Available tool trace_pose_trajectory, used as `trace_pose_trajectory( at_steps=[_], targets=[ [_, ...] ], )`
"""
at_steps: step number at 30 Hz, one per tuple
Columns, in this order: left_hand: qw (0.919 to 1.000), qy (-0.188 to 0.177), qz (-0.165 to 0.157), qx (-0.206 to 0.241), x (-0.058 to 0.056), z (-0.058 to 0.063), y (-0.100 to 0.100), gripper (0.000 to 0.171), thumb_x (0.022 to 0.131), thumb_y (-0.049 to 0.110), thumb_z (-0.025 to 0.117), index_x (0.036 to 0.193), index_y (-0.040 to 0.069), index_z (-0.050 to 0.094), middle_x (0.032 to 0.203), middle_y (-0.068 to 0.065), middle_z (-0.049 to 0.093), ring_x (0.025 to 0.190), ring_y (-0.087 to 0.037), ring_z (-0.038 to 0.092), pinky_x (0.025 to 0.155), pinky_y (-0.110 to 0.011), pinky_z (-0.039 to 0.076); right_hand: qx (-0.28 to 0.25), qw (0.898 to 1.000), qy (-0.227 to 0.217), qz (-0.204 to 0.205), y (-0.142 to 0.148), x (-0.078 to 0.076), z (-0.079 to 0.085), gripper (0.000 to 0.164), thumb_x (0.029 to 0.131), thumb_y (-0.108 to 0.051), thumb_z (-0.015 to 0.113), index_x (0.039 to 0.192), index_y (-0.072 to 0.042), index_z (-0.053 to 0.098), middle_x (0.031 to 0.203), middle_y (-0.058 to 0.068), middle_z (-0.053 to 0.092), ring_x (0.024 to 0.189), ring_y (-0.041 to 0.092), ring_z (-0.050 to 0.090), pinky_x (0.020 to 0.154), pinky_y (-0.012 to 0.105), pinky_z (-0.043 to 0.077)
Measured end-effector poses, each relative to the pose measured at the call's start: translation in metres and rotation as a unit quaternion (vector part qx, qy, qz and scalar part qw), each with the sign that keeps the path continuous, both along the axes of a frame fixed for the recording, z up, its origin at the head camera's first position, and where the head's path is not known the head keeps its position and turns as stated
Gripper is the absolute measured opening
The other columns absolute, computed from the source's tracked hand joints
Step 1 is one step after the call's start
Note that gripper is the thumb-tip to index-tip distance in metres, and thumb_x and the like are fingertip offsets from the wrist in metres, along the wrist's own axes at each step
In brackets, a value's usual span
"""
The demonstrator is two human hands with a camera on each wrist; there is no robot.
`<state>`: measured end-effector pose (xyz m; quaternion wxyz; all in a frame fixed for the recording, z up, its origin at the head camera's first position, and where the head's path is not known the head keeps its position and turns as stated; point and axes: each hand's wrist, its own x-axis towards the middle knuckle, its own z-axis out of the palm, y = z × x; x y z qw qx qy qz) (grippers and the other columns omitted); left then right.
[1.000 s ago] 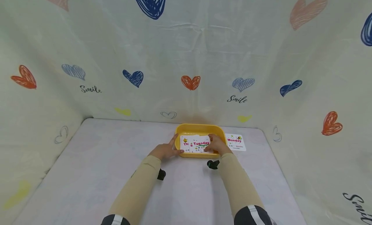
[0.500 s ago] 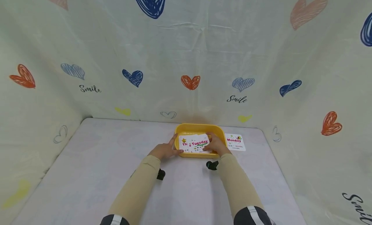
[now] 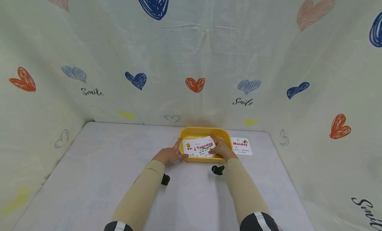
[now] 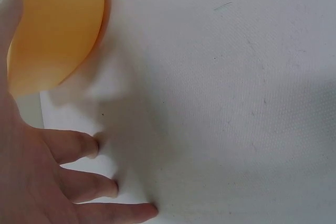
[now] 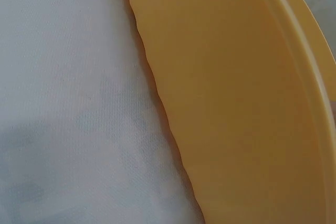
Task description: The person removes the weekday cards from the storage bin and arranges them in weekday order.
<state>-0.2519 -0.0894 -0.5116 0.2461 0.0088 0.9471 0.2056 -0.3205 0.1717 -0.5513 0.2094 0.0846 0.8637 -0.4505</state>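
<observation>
A yellow tray (image 3: 206,160) stands near the table's back edge, with several white word cards overlapping inside it. On top, a card reading Tuesday (image 3: 205,145) tilts up toward the right; my right hand (image 3: 223,149) pinches its right end between thumb and fingers. Left of it shows part of a card starting with Th (image 3: 187,148). My left hand (image 3: 167,154) rests at the tray's left corner, index finger along the rim and thumb at the front. In the left wrist view, the other fingers (image 4: 86,186) spread straight beside the tray. The tray wall (image 5: 226,103) fills much of the right wrist view.
A Monday card (image 3: 241,146) lies flat on the white table (image 3: 119,158), just right of the tray. Behind and at both sides hangs a pale sheet (image 3: 167,51) printed with hearts.
The Tuesday card has turned a little, its right end rising, and slid slightly left with my right fingers. My left hand and the tray look the same.
</observation>
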Motion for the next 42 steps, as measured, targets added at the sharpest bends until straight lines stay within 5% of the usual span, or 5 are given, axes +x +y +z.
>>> trace_pose_trajectory(
  at_steps=[12,21,27,42],
  targets=[
    [0.9998,-0.007,0.016,-0.006,0.0,-0.004,0.006,0.097,0.085,0.073,0.053,0.157,0.035,0.001,0.135,-0.027,0.053,0.121,-0.047,0.051,0.098,-0.06,0.042,-0.028,0.999,0.01,-0.024,0.002,0.012,0.008,0.079,0.083,-0.006,0.077,0.149,-0.033,0.041,0.118,0.014,0.053,0.095,0.028,0.053,0.085,0.03,0.052],
    [0.9999,-0.008,0.014,-0.004,0.003,-0.001,0.008,0.096,0.085,0.073,0.052,0.157,0.034,0.002,0.134,-0.026,0.054,0.12,-0.045,0.052,0.098,-0.059,0.043,-0.021,0.998,0.051,0.012,0.003,0.02,0.019,0.06,0.089,-0.007,0.07,0.143,-0.026,0.052,0.133,0.016,0.051,0.102,0.028,0.052,0.09,0.034,0.051],
    [0.9999,-0.007,0.014,0.005,0.003,-0.003,0.006,0.095,0.086,0.072,0.052,0.158,0.034,0.003,0.133,-0.026,0.054,0.12,-0.045,0.052,0.098,-0.06,0.042,-0.027,0.998,0.062,0.014,0.008,0.021,0.025,0.053,0.091,-0.007,0.068,0.141,-0.019,0.055,0.122,0.016,0.051,0.08,0.024,0.056,0.073,0.029,0.055],
    [0.9998,-0.004,0.02,0.0,0.005,0.004,0.005,0.094,0.088,0.069,0.053,0.158,0.032,0.002,0.133,-0.027,0.054,0.121,-0.046,0.051,0.098,-0.059,0.042,-0.012,0.994,0.097,0.046,0.024,0.025,0.043,0.054,0.092,-0.008,0.068,0.141,-0.022,0.054,0.129,0.018,0.054,0.064,0.024,0.061,0.067,0.028,0.057]
  ],
)
